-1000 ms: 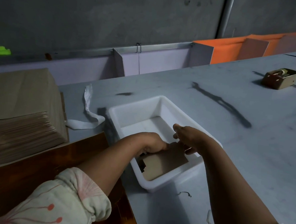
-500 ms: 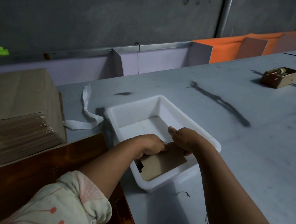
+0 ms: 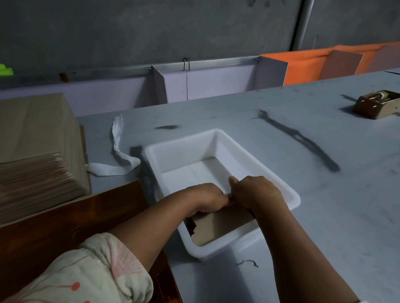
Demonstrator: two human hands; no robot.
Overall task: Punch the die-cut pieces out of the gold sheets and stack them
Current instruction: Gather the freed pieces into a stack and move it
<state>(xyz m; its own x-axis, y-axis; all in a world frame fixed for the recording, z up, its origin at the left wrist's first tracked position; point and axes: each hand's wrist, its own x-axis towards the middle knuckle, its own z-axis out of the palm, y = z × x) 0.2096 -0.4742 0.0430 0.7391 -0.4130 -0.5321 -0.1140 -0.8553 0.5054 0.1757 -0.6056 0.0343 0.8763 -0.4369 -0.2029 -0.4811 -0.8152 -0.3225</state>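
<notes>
Inside the tub [image 3: 263, 170], at its near end, the left hand [image 3: 206, 198] and right hand [image 3: 256, 192] are closing together, now touching, fingers curling onto the pieces [image 3: 220, 225], probably squaring the stack.

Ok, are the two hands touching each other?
Touching. Head view: the left hand and right hand press together, no gap between them, both holding the gold pieces.

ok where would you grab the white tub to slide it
I'd take the white tub by the rolled lip of its long right wall, coming from the right across the table. That lip overhangs, so fingers can hook under it; the left hand and right hand hold the die-cut pieces at the near end.
</notes>
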